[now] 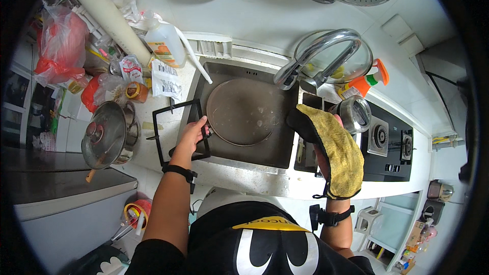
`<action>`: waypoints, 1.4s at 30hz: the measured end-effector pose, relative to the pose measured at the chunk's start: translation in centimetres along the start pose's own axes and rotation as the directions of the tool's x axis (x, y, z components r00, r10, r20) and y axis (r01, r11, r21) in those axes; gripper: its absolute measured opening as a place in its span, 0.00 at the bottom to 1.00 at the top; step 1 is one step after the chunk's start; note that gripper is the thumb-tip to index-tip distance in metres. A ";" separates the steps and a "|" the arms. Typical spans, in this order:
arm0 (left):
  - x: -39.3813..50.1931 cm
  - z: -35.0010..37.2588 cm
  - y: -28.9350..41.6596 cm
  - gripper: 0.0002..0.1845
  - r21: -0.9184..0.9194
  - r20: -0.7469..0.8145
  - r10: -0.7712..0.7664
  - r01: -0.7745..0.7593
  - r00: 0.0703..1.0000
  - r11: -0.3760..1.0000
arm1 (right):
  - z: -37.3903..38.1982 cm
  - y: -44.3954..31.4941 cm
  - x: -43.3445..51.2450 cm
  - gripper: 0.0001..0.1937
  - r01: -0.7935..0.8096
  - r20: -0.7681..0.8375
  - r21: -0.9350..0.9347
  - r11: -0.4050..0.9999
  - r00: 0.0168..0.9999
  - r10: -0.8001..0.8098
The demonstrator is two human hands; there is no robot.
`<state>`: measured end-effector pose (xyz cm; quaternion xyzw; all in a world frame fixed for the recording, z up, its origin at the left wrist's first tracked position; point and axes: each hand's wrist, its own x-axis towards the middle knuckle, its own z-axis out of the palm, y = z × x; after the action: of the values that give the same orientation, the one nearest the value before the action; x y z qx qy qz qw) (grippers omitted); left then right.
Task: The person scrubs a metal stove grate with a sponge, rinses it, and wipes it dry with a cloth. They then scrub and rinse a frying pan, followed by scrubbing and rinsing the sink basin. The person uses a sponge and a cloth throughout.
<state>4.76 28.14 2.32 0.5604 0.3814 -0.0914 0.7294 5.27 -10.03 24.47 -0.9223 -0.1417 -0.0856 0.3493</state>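
Observation:
My left hand [192,134] grips the right bar of a square black metal pan support [196,104] over the sink's left edge. Its thumb lies against the bar and its fingertips are partly behind it. In my right hand [323,162] is a yellow and black cleaning cloth [338,149], draped over most of the hand. Between the hands, the dark sink [248,158] holds a round pan [244,110] that looks filled with murky water. A dark handle-like piece shows by my left wrist, partly hidden. The chrome faucet [324,47] arches over the sink's back right corner.
A lidded pot [107,133] stands left beside a jar [136,91], packets and a plastic jug [164,42]. Right of the sink are a steel canister [355,114], an orange spray bottle [365,82], a glass lid [332,65] and a gas hob [393,141].

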 end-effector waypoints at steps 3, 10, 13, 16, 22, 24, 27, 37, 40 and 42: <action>-1.2 -0.1 0.6 0.21 -0.076 0.014 0.022 -0.021 1.000 0.997 | -0.2 0.1 -0.5 0.25 0.329 0.122 -0.559 0.761 0.940 -0.317; -8.9 0.5 2.0 0.21 -0.231 0.070 0.225 -0.204 0.972 0.951 | 5.2 -1.0 -2.6 0.26 -0.378 0.424 0.762 0.526 0.905 0.036; -14.1 3.0 2.1 0.15 -0.122 0.160 0.436 -0.421 0.886 0.899 | 9.7 -2.2 -2.1 0.25 -0.600 0.587 0.775 -0.198 0.800 -0.125; -17.3 5.7 2.9 0.10 0.043 0.268 0.513 -0.542 0.816 0.840 | 13.8 -4.5 0.1 0.26 -0.573 0.586 0.810 0.127 0.786 -0.195; -19.8 8.7 6.4 0.22 0.362 0.322 0.728 -0.789 0.606 0.497 | 14.9 -8.7 4.8 0.13 -0.378 0.384 0.914 0.149 0.923 -0.020; -20.9 8.8 7.1 0.22 0.354 0.364 0.640 -0.736 0.677 0.577 | 12.7 -9.2 5.1 0.11 -0.067 0.100 0.806 0.588 0.995 -0.024; -22.0 7.8 8.1 0.16 0.385 0.516 0.643 -0.824 0.566 0.417 | 8.6 -9.4 4.4 0.12 0.272 -0.039 0.541 0.796 0.953 -0.299; -16.7 11.6 15.3 0.32 -0.763 0.512 0.574 0.031 0.638 0.646 | 3.4 -7.0 2.8 0.12 0.259 -0.053 0.452 0.854 0.963 -0.264; -17.9 13.6 15.5 0.16 -0.709 0.451 0.438 0.014 0.778 0.705 | 2.2 -6.7 2.2 0.16 0.191 -0.097 0.450 0.872 0.982 -0.164; -19.4 14.3 15.0 0.17 -0.627 0.387 0.392 -0.073 0.834 0.775 | 1.3 -6.8 2.0 0.19 0.257 -0.257 0.376 0.890 0.952 -0.167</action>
<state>6.30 15.06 27.47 0.3074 0.1142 -0.0155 0.9446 5.09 -3.85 28.23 -0.7937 -0.2175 -0.1926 0.5344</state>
